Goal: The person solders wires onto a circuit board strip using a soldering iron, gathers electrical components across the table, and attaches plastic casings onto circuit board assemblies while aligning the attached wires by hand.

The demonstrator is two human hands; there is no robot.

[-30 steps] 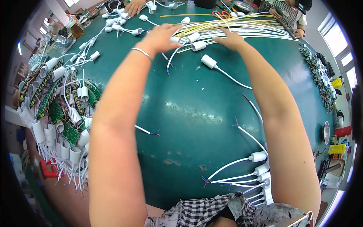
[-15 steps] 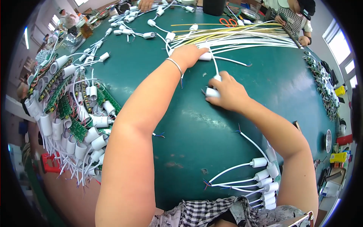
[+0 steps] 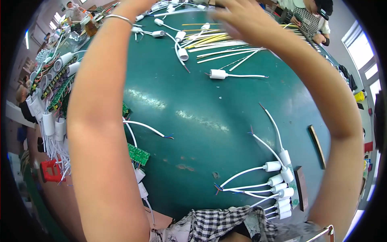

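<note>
My left hand (image 3: 139, 5) reaches to the far edge of the view, its fingers cut off by the upper rim. My right hand (image 3: 248, 22) is stretched out over the far part of the table, its fingers smeared by motion. A white cable (image 3: 181, 13) runs between the two hands; whether either grips it I cannot tell. Nearer me than the right hand, a white cylindrical cap with a cable (image 3: 218, 74) lies on its side. Left of it rests another white cap (image 3: 183, 54). Yellow and white thin strips (image 3: 217, 47) lie fanned out below my right hand.
Several white caps with cables (image 3: 287, 174) lie at the near right beside a dark bar (image 3: 300, 189) and a narrow wooden bar (image 3: 317, 146). On the left are piled caps (image 3: 48, 123) and a green circuit board (image 3: 138, 154). Another person (image 3: 312, 20) works at the far right.
Both hands have moved away from me, the left one also leftward. The cap that lay by my left hand now lies alone; the one in my right hand has left the table's middle.
</note>
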